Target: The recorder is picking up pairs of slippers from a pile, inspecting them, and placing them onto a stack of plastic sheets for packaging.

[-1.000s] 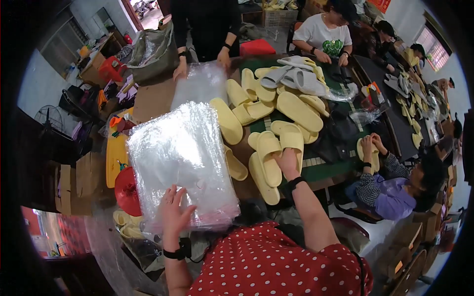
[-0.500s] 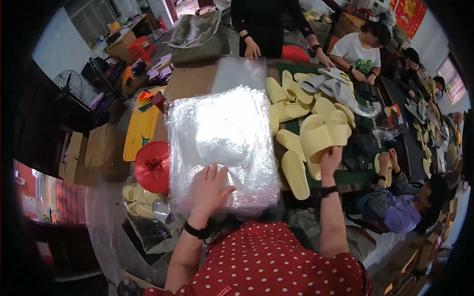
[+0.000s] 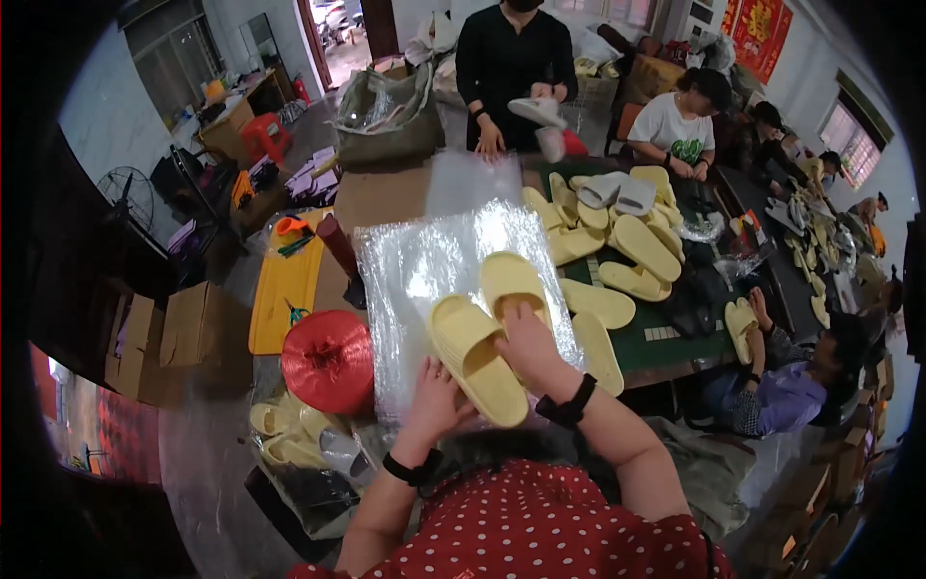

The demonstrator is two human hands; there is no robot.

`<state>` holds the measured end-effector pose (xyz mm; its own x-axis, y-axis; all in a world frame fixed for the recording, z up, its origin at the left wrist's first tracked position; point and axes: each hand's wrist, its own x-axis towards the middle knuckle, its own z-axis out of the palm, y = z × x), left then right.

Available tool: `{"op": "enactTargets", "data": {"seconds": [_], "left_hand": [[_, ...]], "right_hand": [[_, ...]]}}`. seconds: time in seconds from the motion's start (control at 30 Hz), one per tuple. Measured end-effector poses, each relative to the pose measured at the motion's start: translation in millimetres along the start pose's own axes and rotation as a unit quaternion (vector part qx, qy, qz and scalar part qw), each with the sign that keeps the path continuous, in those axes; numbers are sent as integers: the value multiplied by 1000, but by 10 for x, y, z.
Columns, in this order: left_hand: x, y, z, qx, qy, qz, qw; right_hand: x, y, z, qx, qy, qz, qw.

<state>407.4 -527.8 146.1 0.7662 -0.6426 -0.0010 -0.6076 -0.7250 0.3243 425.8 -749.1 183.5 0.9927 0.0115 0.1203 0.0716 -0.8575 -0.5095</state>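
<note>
A pair of pale yellow slippers is in my right hand (image 3: 532,349), whose fingers reach into the foot openings. The nearer slipper (image 3: 475,357) lies slanted with its heel toward me; the other slipper (image 3: 513,282) is just beyond it. Both are over a stack of shiny clear plastic bags (image 3: 395,289) in front of me. My left hand (image 3: 436,400) rests at the near part of the stack, fingers outstretched, beside the nearer slipper's edge. The slipper hides part of its thumb side.
Yellow slippers (image 3: 644,247) and a grey pair (image 3: 617,191) are heaped on the green mat at the right. A red twine roll (image 3: 328,361) and a yellow board (image 3: 280,299) with scissors (image 3: 296,312) stand left. Co-workers sit and stand around the table.
My right hand has come left from the slipper heap, bringing the yellow pair over the bags. My left hand has shifted slightly right and nearer. The person opposite now lifts grey slippers.
</note>
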Motion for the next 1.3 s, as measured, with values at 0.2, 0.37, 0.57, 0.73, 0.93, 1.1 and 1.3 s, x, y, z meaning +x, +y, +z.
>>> {"op": "enactTargets", "data": {"seconds": [0.2,0.37,0.57,0.73,0.93,1.1,1.3], "left_hand": [[-49,17,19,-37,53,21,998],[-55,-27,-8,-32,17,7,999],[-43,2,1,-37,54,15,998],[-5,14,55,-35,53,6,998],[-15,-20,63,-32,44,10,998],[-15,18,51,-18,52,3,998],[-22,46,26,-33,68,13,997]], "right_hand": [[253,-118,-52,-131,-5,-64,989],[229,-124,-43,-86,-18,-8,996],[341,20,-98,31,-27,-54,998],[577,14,207,-58,36,-76,995],[469,221,100,139,-66,-180,971],[506,77,-90,146,-54,-61,986],[549,-119,32,-28,-20,-17,999]]}}
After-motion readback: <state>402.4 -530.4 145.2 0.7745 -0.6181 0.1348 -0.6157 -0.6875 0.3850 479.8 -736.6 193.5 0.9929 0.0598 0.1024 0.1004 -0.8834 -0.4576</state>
